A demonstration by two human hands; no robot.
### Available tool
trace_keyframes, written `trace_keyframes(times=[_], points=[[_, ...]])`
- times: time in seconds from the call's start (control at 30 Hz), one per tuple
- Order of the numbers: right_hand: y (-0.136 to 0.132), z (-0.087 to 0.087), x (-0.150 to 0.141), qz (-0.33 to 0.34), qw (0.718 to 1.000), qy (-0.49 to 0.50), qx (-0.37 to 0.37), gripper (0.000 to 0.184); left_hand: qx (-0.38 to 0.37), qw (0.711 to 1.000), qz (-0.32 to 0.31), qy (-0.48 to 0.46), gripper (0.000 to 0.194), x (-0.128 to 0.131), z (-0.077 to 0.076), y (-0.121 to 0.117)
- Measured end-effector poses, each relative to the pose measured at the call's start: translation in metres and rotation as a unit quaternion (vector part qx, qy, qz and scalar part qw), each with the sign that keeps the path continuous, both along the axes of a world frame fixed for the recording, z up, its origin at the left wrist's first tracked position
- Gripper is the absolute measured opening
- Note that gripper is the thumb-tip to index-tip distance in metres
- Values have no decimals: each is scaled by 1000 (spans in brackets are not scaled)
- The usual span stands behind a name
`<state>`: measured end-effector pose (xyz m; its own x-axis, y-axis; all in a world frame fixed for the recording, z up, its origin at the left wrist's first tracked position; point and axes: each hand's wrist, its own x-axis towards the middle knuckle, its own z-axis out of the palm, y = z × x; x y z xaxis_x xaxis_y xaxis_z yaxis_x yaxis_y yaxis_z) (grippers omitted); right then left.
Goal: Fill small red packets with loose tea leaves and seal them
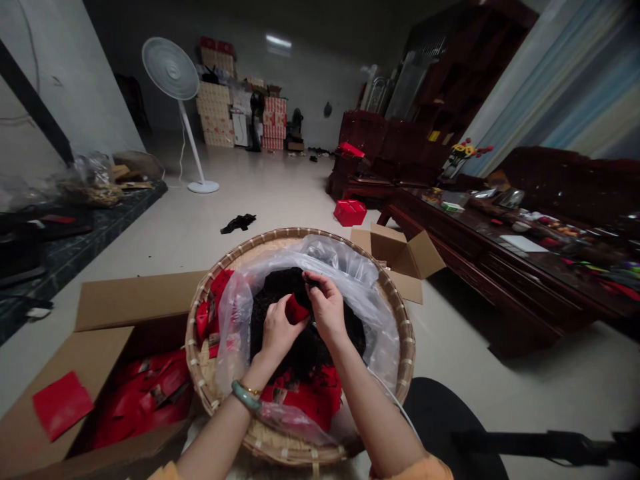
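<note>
Cluttered living room (210,220) with a pedestal fan (173,70) at the far end. Down front, a woven bamboo tray (405,347) holds a plastic bag (350,280) of dark loose leaves (295,353). Left hand (277,333) pinches a small red sachet (297,310) just above them; right hand (327,307) closes in at its top, can't tell on what. Working low over the bag is smart — crumbs fall back in.

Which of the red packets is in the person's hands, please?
The packet between the left hand and right hand; the rest lie in the basket and box.
</note>
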<state>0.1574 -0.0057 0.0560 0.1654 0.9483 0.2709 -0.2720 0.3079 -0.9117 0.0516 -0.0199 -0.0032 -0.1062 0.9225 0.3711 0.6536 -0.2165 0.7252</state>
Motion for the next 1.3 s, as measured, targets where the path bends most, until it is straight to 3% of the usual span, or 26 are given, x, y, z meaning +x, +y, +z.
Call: trace_keyframes(times=[0.2, 0.4, 0.63, 0.8, 0.9, 1.07, 1.2, 1.3], points=[[2, -2, 3, -33, 999, -16, 14, 27, -24, 997, -6, -75, 52, 5, -2, -2], [0, 1, 7, -40, 998, -49, 11, 27, -17, 998, 14, -64, 56, -1, 1, 6], [-3, 1, 1, 19, 985, -167, 35, 40, 0, 1000, 1, -30, 53, -1, -1, 11], [2, -4, 6, -1, 989, -146, 10, 40, 22, 999, 4, -29, 52, -2, -4, 10], [6, -12, 15, -5, 990, -144, -6, 42, 75, 996, 16, -34, 52, -5, -3, 7], [4, -15, 23, 11, 973, -232, -4, 47, 133, 991, -27, -15, 49, -7, -4, 3], [-1, -2, 16, 72, 945, -312, 64, 38, 127, 991, -52, -5, 49, -4, -7, 2], [-3, 4, 11, 61, 930, -350, 93, 32, 96, 994, -43, -8, 48, -4, -6, 2]])
